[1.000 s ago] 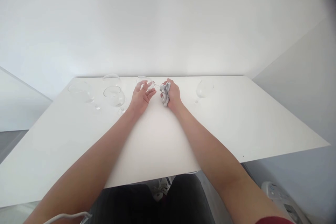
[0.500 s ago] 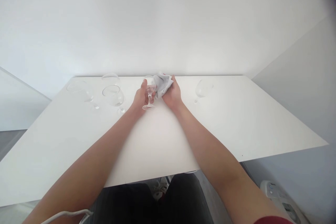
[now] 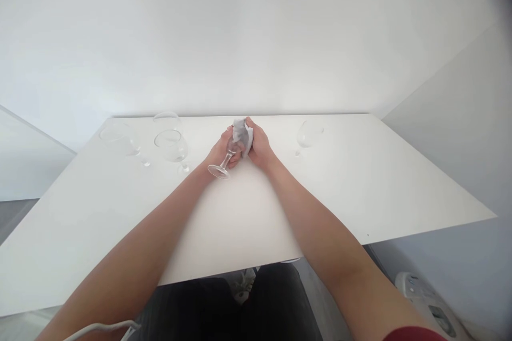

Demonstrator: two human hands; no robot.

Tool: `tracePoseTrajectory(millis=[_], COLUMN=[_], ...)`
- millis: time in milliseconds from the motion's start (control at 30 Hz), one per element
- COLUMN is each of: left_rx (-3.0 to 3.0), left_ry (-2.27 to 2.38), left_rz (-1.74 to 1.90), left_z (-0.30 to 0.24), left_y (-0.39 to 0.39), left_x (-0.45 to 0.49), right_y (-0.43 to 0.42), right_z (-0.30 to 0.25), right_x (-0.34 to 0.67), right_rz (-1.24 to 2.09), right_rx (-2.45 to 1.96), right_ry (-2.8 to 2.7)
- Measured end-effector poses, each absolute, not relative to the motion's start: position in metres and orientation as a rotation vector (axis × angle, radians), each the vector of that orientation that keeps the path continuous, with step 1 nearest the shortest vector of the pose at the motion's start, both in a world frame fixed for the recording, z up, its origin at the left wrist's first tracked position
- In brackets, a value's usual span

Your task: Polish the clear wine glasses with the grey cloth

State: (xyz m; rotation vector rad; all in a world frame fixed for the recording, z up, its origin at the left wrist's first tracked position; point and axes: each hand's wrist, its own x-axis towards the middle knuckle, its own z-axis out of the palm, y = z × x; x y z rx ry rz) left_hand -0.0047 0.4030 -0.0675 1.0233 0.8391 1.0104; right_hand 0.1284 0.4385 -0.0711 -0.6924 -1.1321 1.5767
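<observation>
My left hand (image 3: 222,150) is closed around the bowl of a clear stemmed glass (image 3: 228,160). The glass tilts, with its round foot pointing down and to the left, toward me. A light grey cloth (image 3: 242,132) covers the rim end of the bowl. My right hand (image 3: 258,145) grips that cloth from the right side and presses it to the glass. Part of the bowl and some fingertips are hidden behind the cloth and the left hand.
Several more clear stemmed glasses rest on the white table (image 3: 328,197): a front left glass (image 3: 172,146), others behind and beside it, and a right glass (image 3: 309,135). A white wall (image 3: 256,37) rises behind. A white cable (image 3: 100,326) lies by my left forearm.
The glass has tipped, its foot swinging left and toward me. My right hand has shifted left, and the cloth now wraps closer over the rim end.
</observation>
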Motion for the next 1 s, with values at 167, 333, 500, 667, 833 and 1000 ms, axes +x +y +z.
tracePoseTrajectory(millis=[167, 333, 500, 667, 833, 1000], left_rx=[1.117, 1.211, 1.222, 1.209, 1.205, 1.228], left_ry=[0.811, 0.871, 0.948, 1.010, 0.987, 1.034], left_rz=[0.924, 1.088, 1.271, 1.467, 1.598, 1.634], left_z=[-0.076, -0.079, -0.076, -0.071, -0.070, -0.070], left_y=[0.410, 0.409, 0.402, 0.398, 0.399, 0.401], left_x=[-0.007, -0.008, -0.005, -0.003, -0.005, -0.007], right_y=[0.435, 0.437, 0.438, 0.439, 0.437, 0.436], right_z=[-0.066, -0.065, -0.069, -0.075, -0.075, -0.077], right_x=[0.131, 0.131, 0.126, 0.122, 0.124, 0.125], right_rz=[1.715, 1.601, 1.629, 1.788, 1.701, 1.597], right_rx=[-0.648, -0.684, -0.568, -0.594, -0.613, -0.648], right_ry=[-1.244, -1.263, -1.185, -1.213, -1.347, -1.483])
